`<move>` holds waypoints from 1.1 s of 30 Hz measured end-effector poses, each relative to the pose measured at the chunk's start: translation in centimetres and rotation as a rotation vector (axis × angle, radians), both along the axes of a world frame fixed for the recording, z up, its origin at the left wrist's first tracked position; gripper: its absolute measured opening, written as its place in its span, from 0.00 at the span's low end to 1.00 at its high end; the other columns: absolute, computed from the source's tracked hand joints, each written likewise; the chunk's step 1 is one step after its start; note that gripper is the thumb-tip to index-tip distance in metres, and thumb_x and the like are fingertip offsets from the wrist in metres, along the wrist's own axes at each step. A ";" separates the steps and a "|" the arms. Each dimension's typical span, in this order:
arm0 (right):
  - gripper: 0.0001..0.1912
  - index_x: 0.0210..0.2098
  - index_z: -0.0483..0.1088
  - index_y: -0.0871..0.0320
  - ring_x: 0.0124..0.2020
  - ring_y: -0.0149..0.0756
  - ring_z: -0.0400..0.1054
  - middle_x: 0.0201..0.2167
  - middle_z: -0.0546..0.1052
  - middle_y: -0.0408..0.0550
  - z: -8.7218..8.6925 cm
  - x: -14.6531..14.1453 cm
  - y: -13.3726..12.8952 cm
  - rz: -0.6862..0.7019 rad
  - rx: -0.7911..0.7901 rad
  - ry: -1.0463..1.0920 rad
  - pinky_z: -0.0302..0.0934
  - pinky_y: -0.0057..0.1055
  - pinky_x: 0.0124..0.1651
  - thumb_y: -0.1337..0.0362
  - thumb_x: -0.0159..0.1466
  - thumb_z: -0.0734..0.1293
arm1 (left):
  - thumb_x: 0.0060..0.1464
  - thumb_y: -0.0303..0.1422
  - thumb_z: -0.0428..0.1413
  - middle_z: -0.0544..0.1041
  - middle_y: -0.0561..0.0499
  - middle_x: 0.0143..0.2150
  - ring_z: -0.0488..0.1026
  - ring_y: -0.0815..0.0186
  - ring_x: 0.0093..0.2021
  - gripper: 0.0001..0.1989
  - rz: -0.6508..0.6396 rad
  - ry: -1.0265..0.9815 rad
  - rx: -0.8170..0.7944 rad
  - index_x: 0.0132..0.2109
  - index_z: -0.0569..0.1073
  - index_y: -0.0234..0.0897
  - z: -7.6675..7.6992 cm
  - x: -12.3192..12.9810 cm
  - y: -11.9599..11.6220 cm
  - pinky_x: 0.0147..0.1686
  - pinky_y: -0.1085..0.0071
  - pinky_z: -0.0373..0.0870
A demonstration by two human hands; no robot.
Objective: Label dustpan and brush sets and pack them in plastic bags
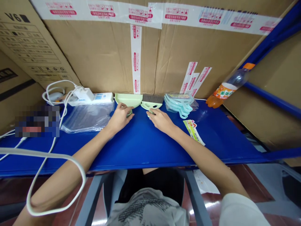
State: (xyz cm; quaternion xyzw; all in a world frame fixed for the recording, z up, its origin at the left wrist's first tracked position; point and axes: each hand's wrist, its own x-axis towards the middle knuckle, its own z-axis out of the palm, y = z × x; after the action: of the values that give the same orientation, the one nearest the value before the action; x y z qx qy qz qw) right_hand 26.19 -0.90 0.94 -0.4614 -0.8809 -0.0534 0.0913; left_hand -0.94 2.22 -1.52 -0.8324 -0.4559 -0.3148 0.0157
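Observation:
A light green dustpan (129, 99) lies on the blue table against the cardboard, its pan side away from me. My left hand (120, 117) is closed around its short handle. Right beside it is a small hand brush (152, 101) with grey-brown bristles and a green head, bristles pointing away. My right hand (160, 118) grips the brush's handle with fingers closed. Both handles are mostly hidden by my fingers. Just right of the brush sits a light blue dustpan-and-brush set (180, 103) in a clear bag.
Clear plastic bags (89, 116) lie at left, before a white power strip (101, 98) with a plug. A white cable (81, 171) loops over my left forearm. At right are a printed label strip (194, 131) and a leaning orange soda bottle (227, 89). Tall cardboard boxes (105, 56) wall the back.

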 end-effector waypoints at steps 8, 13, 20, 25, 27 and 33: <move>0.18 0.58 0.82 0.63 0.63 0.52 0.72 0.66 0.75 0.64 -0.4 1.3 1.0 0.029 -0.023 0.113 0.68 0.47 0.68 0.61 0.78 0.65 | 0.66 0.32 0.63 0.80 0.42 0.39 0.71 0.46 0.54 0.11 0.023 0.007 0.011 0.52 0.82 0.33 0.4 0.0 -0.4 0.60 0.48 0.74; 0.21 0.62 0.82 0.57 0.65 0.52 0.70 0.68 0.73 0.60 -0.3 1.7 1.0 0.006 -0.043 0.101 0.70 0.47 0.65 0.66 0.78 0.62 | 0.65 0.33 0.64 0.80 0.42 0.41 0.71 0.47 0.51 0.10 0.037 -0.009 0.021 0.51 0.84 0.35 0.4 -0.1 -0.2 0.59 0.48 0.74; 0.20 0.60 0.81 0.65 0.65 0.52 0.74 0.72 0.68 0.68 -0.3 0.4 1.3 -0.044 -0.074 0.089 0.66 0.46 0.70 0.61 0.78 0.65 | 0.64 0.34 0.64 0.81 0.43 0.39 0.71 0.48 0.50 0.11 0.029 -0.023 0.018 0.51 0.84 0.36 0.4 -0.2 -0.1 0.58 0.48 0.74; 0.18 0.56 0.83 0.64 0.60 0.52 0.77 0.70 0.71 0.66 -0.2 0.6 1.2 -0.128 -0.066 0.042 0.71 0.44 0.64 0.62 0.77 0.64 | 0.64 0.34 0.64 0.81 0.43 0.39 0.71 0.48 0.51 0.10 0.029 -0.048 0.005 0.50 0.84 0.38 0.3 -0.1 -0.1 0.59 0.48 0.73; 0.18 0.59 0.82 0.61 0.63 0.54 0.74 0.71 0.71 0.63 0.0 0.8 1.1 -0.129 -0.040 0.018 0.72 0.45 0.62 0.63 0.77 0.64 | 0.64 0.34 0.64 0.81 0.43 0.39 0.71 0.48 0.51 0.10 0.029 -0.052 0.003 0.50 0.84 0.37 0.3 -0.1 -0.1 0.58 0.49 0.73; 0.33 0.73 0.67 0.58 0.66 0.61 0.68 0.67 0.71 0.66 0.7 0.5 0.6 -0.235 0.056 0.039 0.72 0.50 0.60 0.50 0.75 0.68 | 0.64 0.32 0.64 0.81 0.43 0.40 0.70 0.47 0.53 0.09 0.029 -0.057 -0.003 0.49 0.85 0.37 0.3 0.1 -0.1 0.59 0.49 0.73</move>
State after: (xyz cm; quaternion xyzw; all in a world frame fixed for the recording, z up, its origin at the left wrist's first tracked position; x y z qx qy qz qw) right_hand 26.74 -0.25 1.65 -0.5596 -0.8170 -0.0794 0.1143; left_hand -0.80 2.14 -1.19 -0.8163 -0.4686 -0.3376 0.0058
